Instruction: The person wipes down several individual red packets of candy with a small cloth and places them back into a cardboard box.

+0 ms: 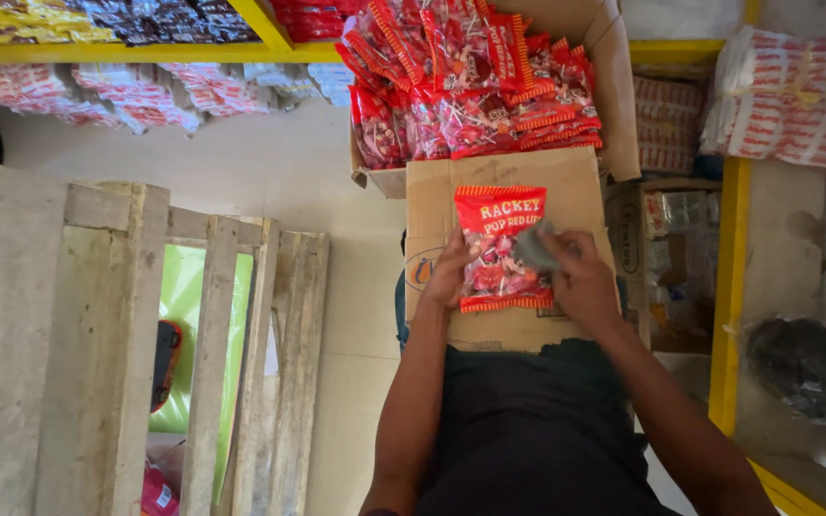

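Wiping a red sweet packet on a carton flap

The left hand [449,272] steadies the red lollipop packet [501,247] lying on the cardboard flap [576,182]; the right hand [576,277] presses a grey cloth [535,247] onto it. Judged next: a steady sweep across the film without creasing it.

The candy packet [499,244] is red with an orange-striped top and bottom edge and pale lettering; the cloth [535,247] on it is grey. The packets [475,81] in the brown cardboard box [614,115] are red too, the shelf frame [730,287] yellow, the pallet [97,334] pale grey
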